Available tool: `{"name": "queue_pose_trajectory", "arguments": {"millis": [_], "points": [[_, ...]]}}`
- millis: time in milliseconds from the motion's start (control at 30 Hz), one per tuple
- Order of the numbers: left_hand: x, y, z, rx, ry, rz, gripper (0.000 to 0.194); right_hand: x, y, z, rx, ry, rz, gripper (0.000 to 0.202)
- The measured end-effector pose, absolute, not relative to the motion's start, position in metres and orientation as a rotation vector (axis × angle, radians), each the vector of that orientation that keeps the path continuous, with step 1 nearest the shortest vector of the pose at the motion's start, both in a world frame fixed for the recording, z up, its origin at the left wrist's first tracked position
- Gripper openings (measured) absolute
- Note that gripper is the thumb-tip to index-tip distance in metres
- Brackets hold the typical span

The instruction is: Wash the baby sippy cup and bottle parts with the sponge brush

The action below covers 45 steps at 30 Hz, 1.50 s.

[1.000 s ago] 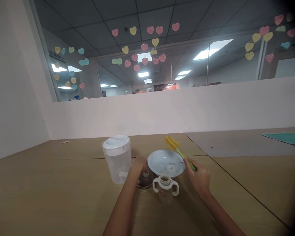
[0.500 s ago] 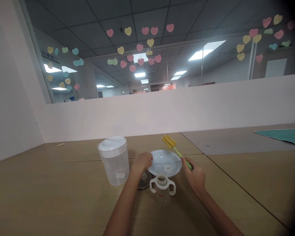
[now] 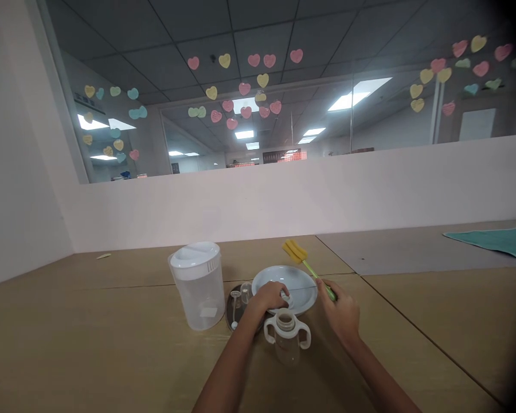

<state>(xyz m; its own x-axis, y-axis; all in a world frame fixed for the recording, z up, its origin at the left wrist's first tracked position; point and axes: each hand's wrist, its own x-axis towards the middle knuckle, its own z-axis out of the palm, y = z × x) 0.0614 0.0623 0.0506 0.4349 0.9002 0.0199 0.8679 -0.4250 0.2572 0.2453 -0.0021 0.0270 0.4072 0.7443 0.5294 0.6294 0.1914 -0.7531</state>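
Note:
My left hand (image 3: 273, 296) reaches over the near side of the white bowl (image 3: 306, 289), fingers curled round a white bottle collar ring (image 3: 289, 299) in it. Whether the ring is lifted off the bowl I cannot tell. In my right hand (image 3: 340, 307) is a bottle brush (image 3: 312, 268) by its green handle, its yellow sponge head pointing up and away to the left. Just in front of the bowl stands a clear baby bottle (image 3: 287, 344), open at the top, with two white side handles. Neither hand touches it.
Left of the bowl, a dark round tray (image 3: 231, 304) bears a straw piece (image 3: 235, 310) and a clear cap (image 3: 245, 293). A lidded clear pitcher (image 3: 200, 292) stands farther left. A teal cloth (image 3: 499, 240) lies at the far right, and a low wall (image 3: 258, 206) closes the back.
My left hand has moved right from above the dark tray to the ring in the bowl, uncovering the small parts on the tray. My right hand keeps the brush almost still.

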Motion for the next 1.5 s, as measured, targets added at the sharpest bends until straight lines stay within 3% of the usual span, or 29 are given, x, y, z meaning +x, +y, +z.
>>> {"name": "queue_pose_trajectory", "arguments": {"millis": [333, 667, 867, 1133, 1300, 1500], "points": [[0.060, 0.057, 0.058, 2.457, 1.590, 0.368, 0.021, 0.248, 0.000, 0.022, -1.458, -1.284, 0.036, 0.051], [0.037, 0.033, 0.119, 2.407, 1.604, 0.990, 0.046, 0.240, 0.001, 0.013, -1.122, -1.448, -0.187, 0.039], [0.032, 0.016, 0.137, 2.513, 1.819, 0.838, 0.033, 0.239, 0.008, 0.006, -1.003, -1.490, -0.661, 0.032], [0.035, 0.011, 0.141, 2.532, 1.782, 0.980, 0.037, 0.242, 0.003, 0.011, -0.810, -1.504, -0.668, 0.019], [0.033, 0.010, 0.142, 2.484, 1.741, 0.970, 0.042, 0.240, 0.006, 0.006, -1.012, -1.519, -0.623, 0.031], [0.030, 0.019, 0.134, 2.280, 1.557, 1.104, 0.041, 0.245, 0.007, 0.006, -1.332, -1.378, -0.342, 0.050]]}}
